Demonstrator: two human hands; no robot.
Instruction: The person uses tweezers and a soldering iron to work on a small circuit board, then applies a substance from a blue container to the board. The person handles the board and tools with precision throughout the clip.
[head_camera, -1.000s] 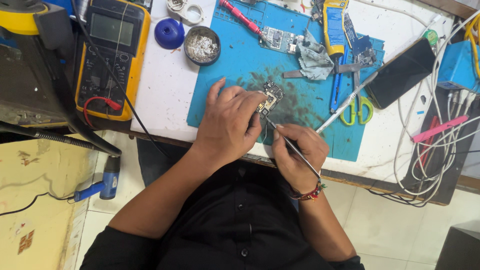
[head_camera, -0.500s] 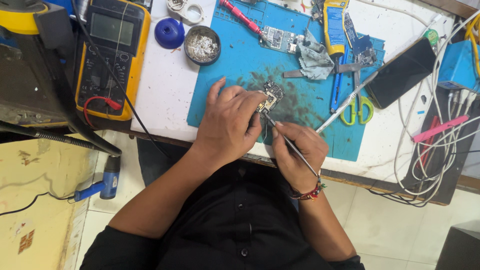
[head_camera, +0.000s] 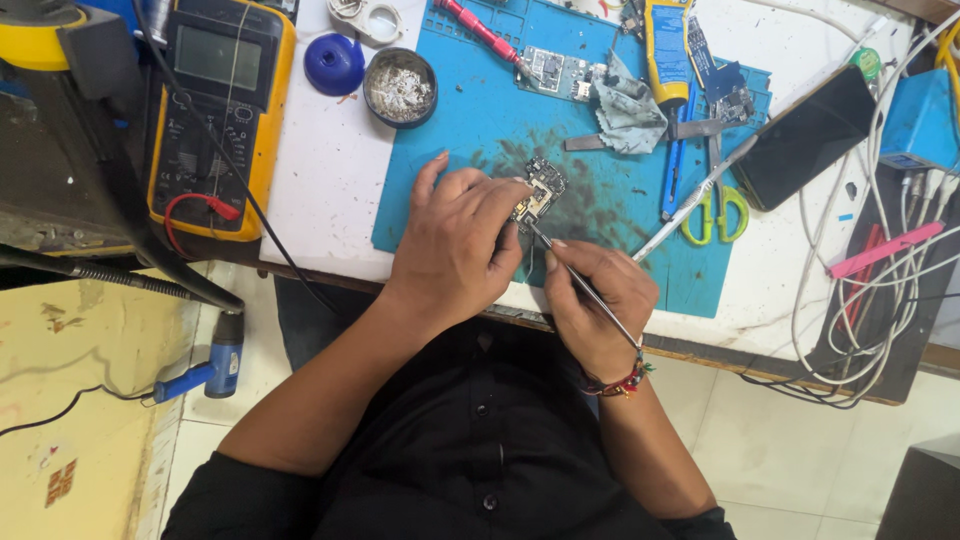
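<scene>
Board (head_camera: 541, 190) sits on the blue mat (head_camera: 470, 120) near the counter's front edge; I pin it with my left hand (head_camera: 462, 240), fingers clamped on it. My right hand (head_camera: 598, 300) fingers grip tweezers (head_camera: 580, 282), tip touching the board. Multimeter (head_camera: 215, 110) lies far left.

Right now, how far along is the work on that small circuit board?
Done: the small circuit board lies bare on the blue mat, out of any casing. In hand: the left hand steadies it while the right hand holds thin tweezers with their tip at its edge. Left: a second board lies untouched.
</scene>
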